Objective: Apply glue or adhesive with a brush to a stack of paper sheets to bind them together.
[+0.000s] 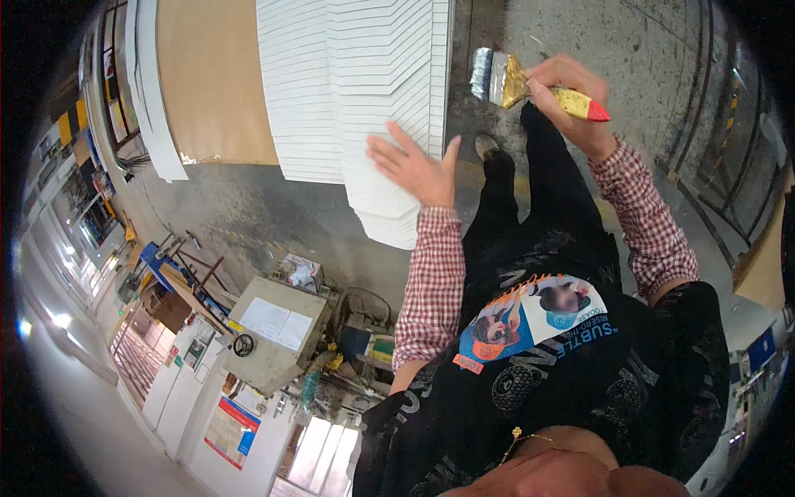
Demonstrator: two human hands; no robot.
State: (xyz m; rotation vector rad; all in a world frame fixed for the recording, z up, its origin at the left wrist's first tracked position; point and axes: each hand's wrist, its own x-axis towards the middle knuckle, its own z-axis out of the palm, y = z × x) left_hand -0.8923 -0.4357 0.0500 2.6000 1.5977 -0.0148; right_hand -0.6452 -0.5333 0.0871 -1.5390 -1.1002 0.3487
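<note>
Paintbrush [530, 87], wide, with yellow-stained handle and red tip: gripped by the closed right hand [571, 95], bristles pointing toward the left hand and hanging over bare floor, just beside the stack's edge. Left hand [418, 166]: open, fingers spread, palm flat on the stepped stack of white sheets [356, 83]. Beyond that stack, brown board [211, 79] lies alongside.

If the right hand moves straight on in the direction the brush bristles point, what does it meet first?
The right hand holds a paintbrush with its bristles pointing toward the stack of white sheets. Going straight on, the bristles would probably meet the stack's side edge first, though depth is hard to judge here.
</note>
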